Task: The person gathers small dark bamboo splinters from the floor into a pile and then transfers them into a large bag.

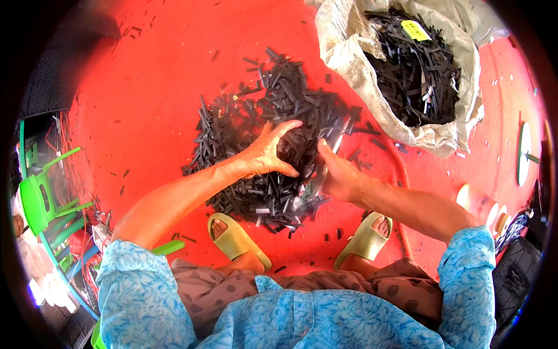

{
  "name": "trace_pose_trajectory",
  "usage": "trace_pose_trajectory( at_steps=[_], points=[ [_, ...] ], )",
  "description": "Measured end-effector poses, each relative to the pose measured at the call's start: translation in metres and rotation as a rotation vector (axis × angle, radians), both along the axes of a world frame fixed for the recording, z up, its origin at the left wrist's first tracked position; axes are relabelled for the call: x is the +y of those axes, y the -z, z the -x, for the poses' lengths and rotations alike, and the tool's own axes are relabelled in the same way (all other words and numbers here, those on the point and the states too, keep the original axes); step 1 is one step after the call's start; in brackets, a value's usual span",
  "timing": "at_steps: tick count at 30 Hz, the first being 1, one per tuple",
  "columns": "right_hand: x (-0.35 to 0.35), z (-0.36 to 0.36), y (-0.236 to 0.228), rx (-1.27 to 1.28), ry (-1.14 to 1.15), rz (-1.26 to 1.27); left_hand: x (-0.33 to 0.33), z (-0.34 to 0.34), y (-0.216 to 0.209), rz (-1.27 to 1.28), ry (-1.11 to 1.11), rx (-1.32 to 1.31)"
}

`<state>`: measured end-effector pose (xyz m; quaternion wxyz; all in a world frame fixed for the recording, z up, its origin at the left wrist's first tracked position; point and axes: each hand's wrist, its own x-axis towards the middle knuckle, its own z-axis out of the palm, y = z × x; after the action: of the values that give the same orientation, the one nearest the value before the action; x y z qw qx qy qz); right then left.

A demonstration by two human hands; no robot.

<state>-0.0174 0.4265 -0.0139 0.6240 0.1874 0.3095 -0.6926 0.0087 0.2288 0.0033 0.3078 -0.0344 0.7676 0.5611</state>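
A heap of short black strips (226,131) lies on the red floor between and beyond my feet. My left hand (268,156) is at the middle of the heap, thumb and fingers spread in a wide curve over the strips. At the heap's right side, my right hand (342,174) has its thumb pointing up and its fingers mostly hidden. Against that hand's inner side is a clear, shiny, sheet-like piece (336,138), blurred, which it seems to grip. Some strips near both hands are smeared by motion.
A pale woven sack (349,64) full of black strips, with a yellow label (416,30) on top, stands at the far right. Green plastic chairs (36,200) and cables are at the left. A white disc (524,152) is at the right edge. Loose strips dot the floor.
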Motion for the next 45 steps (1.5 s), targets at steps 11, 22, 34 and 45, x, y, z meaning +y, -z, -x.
trace_pose_trajectory(
  at_steps=[11,22,34,45],
  points=[
    [-0.016,0.001,-0.012,-0.058,0.073,0.152,0.005,-0.012,-0.022,-0.155,-0.23,-0.066],
    [-0.016,0.04,-0.114,0.057,0.134,0.223,0.013,0.026,-0.136,0.017,-0.208,0.201],
    [0.108,0.194,-0.167,0.594,0.387,0.225,0.135,0.206,-0.183,-0.304,0.024,0.432],
    [0.192,0.209,-0.123,0.965,0.14,-0.751,0.101,0.248,-0.055,0.554,0.315,0.982]
  ],
)
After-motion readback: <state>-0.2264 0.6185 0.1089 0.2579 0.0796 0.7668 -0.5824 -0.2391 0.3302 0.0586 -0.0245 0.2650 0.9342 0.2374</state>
